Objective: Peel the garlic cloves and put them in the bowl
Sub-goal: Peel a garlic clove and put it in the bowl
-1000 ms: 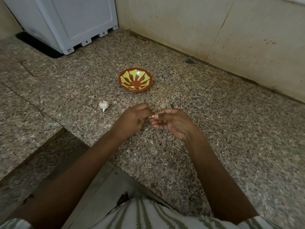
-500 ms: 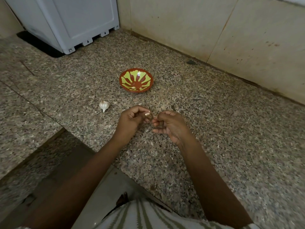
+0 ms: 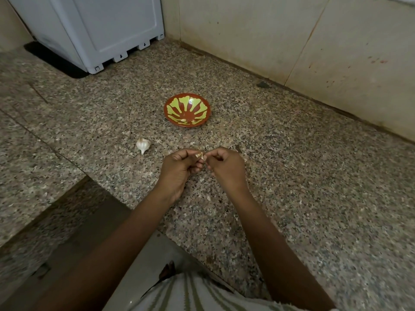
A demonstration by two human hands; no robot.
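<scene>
L hand (image 3: 179, 169) & R hand (image 3: 226, 168) are meeting low over the granite tabletop (image 3: 314, 187), knuckles almost touching. Both are working w/ fingers (image 3: 213, 157) curled in. Thumb & forefinger of each are pinching one small garlic clove (image 3: 201, 156) between them. The clove is showing pale w/ a bit of brownish skin at the L thumb tip. The rest is hiding behind the fingers, so can't tell how much peel is on it.

The bowl (image 3: 198, 106) is sitting beyond the hands, near but apart: shallow, red-brown w/ yellow-green petal pattern. It's holding what looks like 1 pale peeled clove (image 3: 183, 120), lying on the near inner slope. Too small to say more.

A whole garlic bulb (image 3: 143, 145) is lying on its side on the tabletop, L of the hands & nearer the person than the bowl, touching neither.

A white appliance (image 3: 101, 30) is standing at the back L corner, a tiled wall (image 3: 292, 41) running behind. A striped garment (image 3: 190, 295) is showing at the bottom edge.
</scene>
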